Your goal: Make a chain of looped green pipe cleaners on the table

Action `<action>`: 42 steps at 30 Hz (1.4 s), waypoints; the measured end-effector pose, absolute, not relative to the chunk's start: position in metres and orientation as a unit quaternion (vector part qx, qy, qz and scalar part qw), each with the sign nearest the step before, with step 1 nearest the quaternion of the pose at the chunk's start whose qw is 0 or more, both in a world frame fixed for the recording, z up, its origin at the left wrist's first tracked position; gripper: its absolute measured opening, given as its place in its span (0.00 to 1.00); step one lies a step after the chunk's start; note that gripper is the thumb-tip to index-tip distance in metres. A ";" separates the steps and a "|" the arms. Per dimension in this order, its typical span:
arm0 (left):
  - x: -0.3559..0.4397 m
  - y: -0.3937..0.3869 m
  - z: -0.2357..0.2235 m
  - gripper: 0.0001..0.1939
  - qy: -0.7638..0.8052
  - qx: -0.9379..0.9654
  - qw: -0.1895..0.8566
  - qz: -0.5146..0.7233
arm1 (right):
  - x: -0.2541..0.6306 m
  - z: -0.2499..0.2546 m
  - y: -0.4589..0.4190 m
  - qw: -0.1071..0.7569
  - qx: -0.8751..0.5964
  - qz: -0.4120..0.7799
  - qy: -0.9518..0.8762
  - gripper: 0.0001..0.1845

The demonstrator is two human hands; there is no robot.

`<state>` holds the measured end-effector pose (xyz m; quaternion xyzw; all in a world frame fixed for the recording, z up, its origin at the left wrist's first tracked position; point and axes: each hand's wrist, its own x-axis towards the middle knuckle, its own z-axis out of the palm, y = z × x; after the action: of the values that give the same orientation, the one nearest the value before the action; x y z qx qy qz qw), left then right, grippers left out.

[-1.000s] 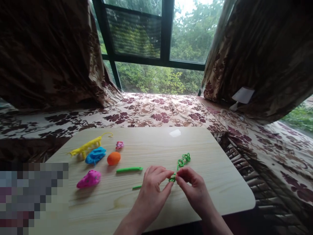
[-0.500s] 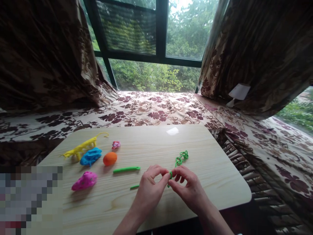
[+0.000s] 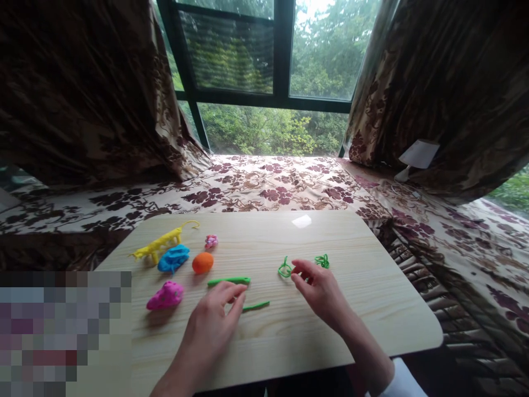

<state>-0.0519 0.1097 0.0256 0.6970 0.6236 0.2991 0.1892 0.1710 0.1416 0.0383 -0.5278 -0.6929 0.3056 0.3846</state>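
My left hand (image 3: 219,311) hovers low over the table with its fingers bent and the thumb close to the index finger. It partly covers a thin green clay strip (image 3: 257,305), and I see nothing held. At the right, my right hand (image 3: 316,289) pinches the edge of a chain of thin green clay rings (image 3: 285,269). More of the green rings (image 3: 322,261) lie just behind that hand, which hides the part between. A thicker green clay roll (image 3: 229,280) rests just beyond my left fingers.
The light wooden table (image 3: 351,325) has rounded corners. On its left lie a yellow clay figure (image 3: 161,244), a blue lump (image 3: 173,258), an orange ball (image 3: 203,263), a pink lump (image 3: 165,296) and a small pink-and-white piece (image 3: 211,241). A white lamp (image 3: 418,154) stands beyond.
My hands have come apart from the small green ring they worked together. The left hand has moved left toward the thin strip. The right hand stays with the rings. The view has shifted slightly.
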 end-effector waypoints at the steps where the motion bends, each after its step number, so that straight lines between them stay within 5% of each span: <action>1: -0.056 0.104 0.022 0.10 0.628 0.710 0.172 0.267 | 0.173 0.039 0.137 0.386 -0.531 0.297 -0.694 0.11; 7: -0.052 0.093 0.021 0.07 0.630 0.748 0.103 0.183 | 0.169 0.036 0.097 0.345 -0.512 0.315 -0.721 0.07; 13: -0.033 0.089 0.039 0.06 0.576 0.743 0.219 0.259 | 0.162 0.034 0.088 0.368 -0.489 0.261 -0.747 0.17; 19: -0.005 0.090 0.053 0.06 0.528 0.742 0.276 0.308 | 0.169 0.039 0.091 0.375 -0.467 0.316 -0.736 0.09; 29: 0.025 0.141 0.027 0.07 0.551 0.778 0.104 0.281 | 0.235 0.029 0.096 0.421 -0.569 0.265 -0.655 0.06; 42: 0.037 0.147 0.026 0.10 0.581 0.766 0.088 0.263 | 0.231 0.032 0.134 0.398 -0.583 0.199 -0.680 0.08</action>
<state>0.0368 0.1474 0.0259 0.7657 0.5805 0.2627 0.0880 0.2308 0.1337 0.0323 -0.5826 -0.6799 0.1986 0.3985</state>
